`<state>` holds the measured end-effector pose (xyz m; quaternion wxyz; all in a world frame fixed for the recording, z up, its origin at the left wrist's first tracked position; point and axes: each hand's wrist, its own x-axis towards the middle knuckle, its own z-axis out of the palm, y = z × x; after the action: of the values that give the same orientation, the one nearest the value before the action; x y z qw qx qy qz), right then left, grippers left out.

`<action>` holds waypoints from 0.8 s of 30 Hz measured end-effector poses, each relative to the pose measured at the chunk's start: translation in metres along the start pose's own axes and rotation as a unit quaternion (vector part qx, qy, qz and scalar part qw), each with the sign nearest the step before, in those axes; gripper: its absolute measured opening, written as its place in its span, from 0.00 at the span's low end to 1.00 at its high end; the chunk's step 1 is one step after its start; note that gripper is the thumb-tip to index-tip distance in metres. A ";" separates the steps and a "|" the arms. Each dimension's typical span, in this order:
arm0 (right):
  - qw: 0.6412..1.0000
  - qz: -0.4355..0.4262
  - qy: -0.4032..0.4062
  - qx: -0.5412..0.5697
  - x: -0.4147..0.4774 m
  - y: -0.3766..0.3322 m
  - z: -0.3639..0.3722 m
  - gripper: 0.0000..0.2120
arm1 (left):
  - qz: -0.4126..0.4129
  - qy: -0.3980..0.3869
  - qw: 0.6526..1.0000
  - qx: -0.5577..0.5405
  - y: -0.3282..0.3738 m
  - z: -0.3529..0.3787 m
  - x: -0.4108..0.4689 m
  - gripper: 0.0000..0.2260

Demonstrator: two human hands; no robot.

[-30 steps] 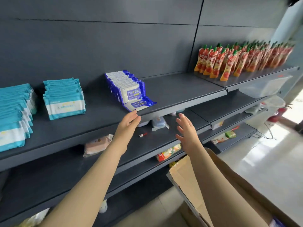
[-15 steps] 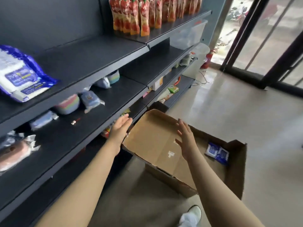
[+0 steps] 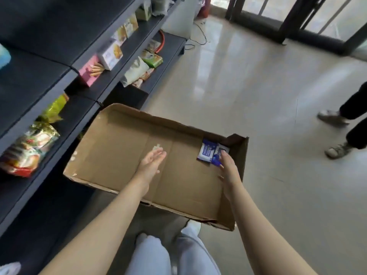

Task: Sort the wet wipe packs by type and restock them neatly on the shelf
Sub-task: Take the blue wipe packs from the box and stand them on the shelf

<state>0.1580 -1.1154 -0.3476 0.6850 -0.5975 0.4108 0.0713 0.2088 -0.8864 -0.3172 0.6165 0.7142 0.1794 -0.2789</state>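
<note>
Two packs (image 3: 212,153) (blue and white, flat, side by side) lay in the far right corner of the box (image 3: 119,159), which stood on the floor (image 3: 258,86) just beside the shelf (image 3: 29,80). The right hand (image 3: 230,169) reached over the nearer pack, its fingers (image 3: 226,158) straight and grasping nothing; whether the tips touched the wrapper could not be told. The left hand (image 3: 152,163) hovered above the bare middle of the box, fingers released and empty.

Step in hand, as judged: fetching the only packs seen in the box for restocking. The next move would call for closing the fingers round one or both packs, lifting them clear of the box wall, and carrying them to wherever their type belongs on the shelf.

Labels: dark-blue panels with pale print showed on both packs, too blurred to read; no brand could be made out. Snacks (image 3: 27,149) on the lower shelves bore no legible writing either.
</note>
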 end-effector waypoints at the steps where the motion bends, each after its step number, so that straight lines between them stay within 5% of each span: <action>1: 1.000 0.002 0.004 -0.012 0.009 0.002 -0.005 0.25 | -0.007 -0.006 1.000 0.001 -0.002 0.009 0.009 0.14; 13: 0.988 0.112 0.102 0.018 0.244 0.114 -0.060 0.25 | -0.085 -0.053 0.994 0.048 -0.129 0.146 0.249 0.18; 24: 0.980 0.084 0.169 0.064 0.306 0.160 -0.043 0.22 | -0.072 -0.037 0.993 0.081 -0.167 0.201 0.327 0.21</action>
<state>0.2426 -1.2296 -0.6649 0.6339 -0.5194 0.5731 0.0001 0.3280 -1.0826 -0.6672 0.5406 0.7365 0.1845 -0.3624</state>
